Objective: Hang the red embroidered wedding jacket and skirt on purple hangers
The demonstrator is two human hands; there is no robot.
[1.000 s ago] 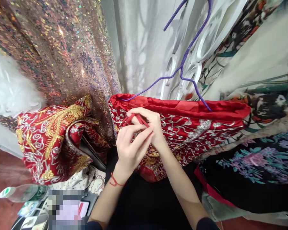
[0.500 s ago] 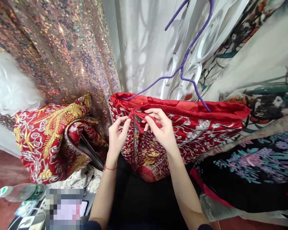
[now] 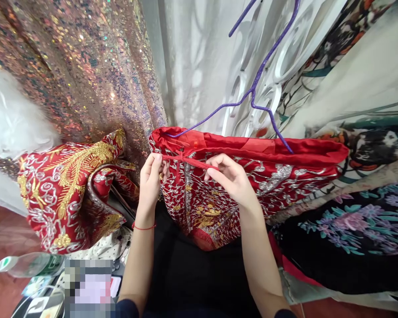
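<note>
A red skirt [image 3: 212, 203] with silver and gold embroidery hangs in front of me from a purple wire hanger [image 3: 254, 90] set inside its waistband. A red drawstring [image 3: 195, 163] is knotted at the left front of the waistband. My left hand [image 3: 151, 174], a thin red string on its wrist, pinches one side of the cord left of the knot. On the knot's right, my right hand [image 3: 228, 176] pinches the other side. Between the two hands the cord runs nearly straight and looks taut.
A matching red embroidered garment [image 3: 66, 194] lies at left beside white fluff [image 3: 13, 115]. Below it are a plastic bottle [image 3: 29, 264] and a phone [image 3: 115, 285], partly blurred. Sequined fabric [image 3: 96, 66] hangs behind, and black floral fabric [image 3: 345, 238] lies at right.
My hands have moved apart, the left one leftward and the right one slightly rightward. The cord, looped and slack before, is now stretched across the knot.
</note>
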